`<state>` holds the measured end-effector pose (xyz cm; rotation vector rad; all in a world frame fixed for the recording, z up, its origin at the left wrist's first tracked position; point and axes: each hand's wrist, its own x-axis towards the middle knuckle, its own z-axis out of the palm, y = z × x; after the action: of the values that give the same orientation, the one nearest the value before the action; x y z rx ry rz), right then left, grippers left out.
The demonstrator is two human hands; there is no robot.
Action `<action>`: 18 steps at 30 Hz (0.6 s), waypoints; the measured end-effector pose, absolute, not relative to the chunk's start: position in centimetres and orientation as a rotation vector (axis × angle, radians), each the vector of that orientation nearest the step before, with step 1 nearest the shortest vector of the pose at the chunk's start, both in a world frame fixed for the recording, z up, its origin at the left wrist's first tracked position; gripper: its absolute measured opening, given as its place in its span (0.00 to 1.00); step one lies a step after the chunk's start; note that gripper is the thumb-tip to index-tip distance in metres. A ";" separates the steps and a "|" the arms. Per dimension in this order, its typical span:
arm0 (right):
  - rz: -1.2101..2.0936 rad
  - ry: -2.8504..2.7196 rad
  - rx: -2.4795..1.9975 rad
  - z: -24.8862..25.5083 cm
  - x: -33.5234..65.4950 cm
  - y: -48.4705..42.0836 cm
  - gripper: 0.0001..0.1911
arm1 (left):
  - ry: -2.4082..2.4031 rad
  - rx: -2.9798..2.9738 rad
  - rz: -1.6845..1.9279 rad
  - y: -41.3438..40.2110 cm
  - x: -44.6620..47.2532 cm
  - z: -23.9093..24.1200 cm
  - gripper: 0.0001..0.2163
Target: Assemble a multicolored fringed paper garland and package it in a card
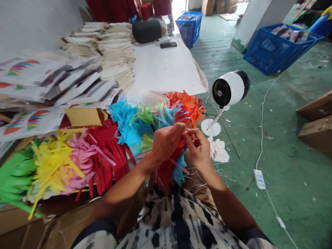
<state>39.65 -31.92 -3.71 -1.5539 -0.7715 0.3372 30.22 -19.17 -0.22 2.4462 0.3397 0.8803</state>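
My left hand (168, 139) is closed, its fingers bunched at the top of a red paper tassel (166, 171). Close against it, my right hand (199, 148) pinches the same upper end between thumb and fingertips. What lies between the fingertips is mostly hidden. The red strips hang over my lap, with blue fringed paper (179, 170) beside them. Just beyond my hands lie light blue tassels (126, 116), green strips (145, 116) and orange tassels (188, 106). Red (107, 148), pink (81, 155), yellow (52, 157) and green fringed papers (17, 174) lie in a row at the left.
Printed white packages (28, 77) and stacked cream cloth (116, 58) cover the table's left side. A phone (168, 45) lies on the white tabletop (166, 69). A white fan (230, 89), power strip (259, 178) and blue crates (278, 48) stand at the right.
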 end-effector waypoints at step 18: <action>0.499 -0.550 -1.193 -5.4 40.7 -32.5 0.13 | 0.422 2.537 0.543 -15.9 27.4 -0.1 0.14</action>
<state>40.71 -32.53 -5.36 -1.1931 -0.5500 0.4991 27.37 -15.87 -0.06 2.5369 0.4215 0.5432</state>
